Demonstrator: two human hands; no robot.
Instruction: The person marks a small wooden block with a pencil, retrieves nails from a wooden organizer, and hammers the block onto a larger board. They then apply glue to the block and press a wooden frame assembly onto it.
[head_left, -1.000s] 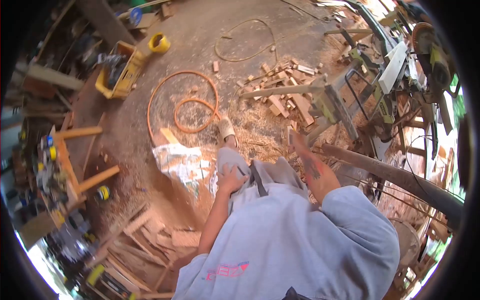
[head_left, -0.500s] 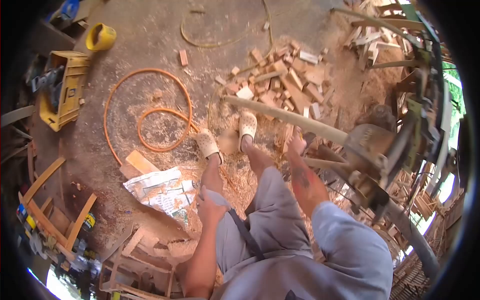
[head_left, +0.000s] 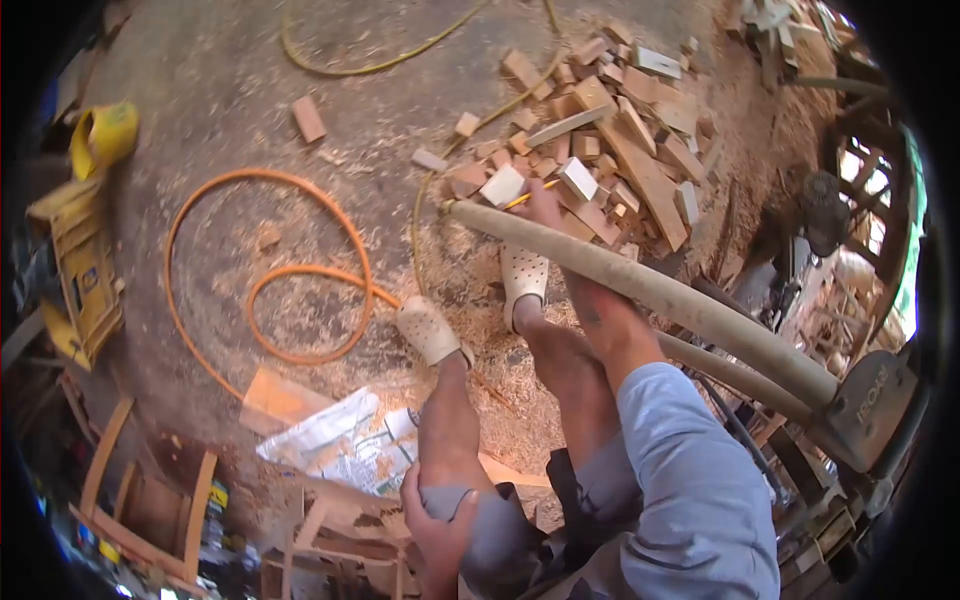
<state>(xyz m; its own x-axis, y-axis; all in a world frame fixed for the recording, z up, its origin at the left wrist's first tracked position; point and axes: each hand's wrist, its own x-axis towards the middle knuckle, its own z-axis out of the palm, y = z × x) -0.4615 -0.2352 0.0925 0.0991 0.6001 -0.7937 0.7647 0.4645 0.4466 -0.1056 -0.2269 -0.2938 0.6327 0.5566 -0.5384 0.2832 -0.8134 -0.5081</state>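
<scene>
My right hand (head_left: 545, 205) reaches down beyond a long pale pole (head_left: 640, 275) to the near edge of a pile of wood offcuts (head_left: 610, 150). It holds a yellow pencil (head_left: 530, 194), whose tip points left. Just beside the fingers lie a white-faced block (head_left: 577, 179) and another pale block (head_left: 502, 186). My left hand (head_left: 440, 525) rests on my left knee, thumb and fingers spread around it, holding nothing. Both feet wear cream clogs (head_left: 430, 330).
An orange hose (head_left: 262, 174) coils on the left of the floor. Further left are a yellow crate (head_left: 90, 275) and a yellow round container (head_left: 104, 138). A white sack (head_left: 345, 440) lies near my left leg. Chair-like wooden frames (head_left: 150, 520) stand lower left.
I have bent lower toward the pile. My right hand has moved forward from beside the pole to the offcuts. The left hand stays on the knee.
</scene>
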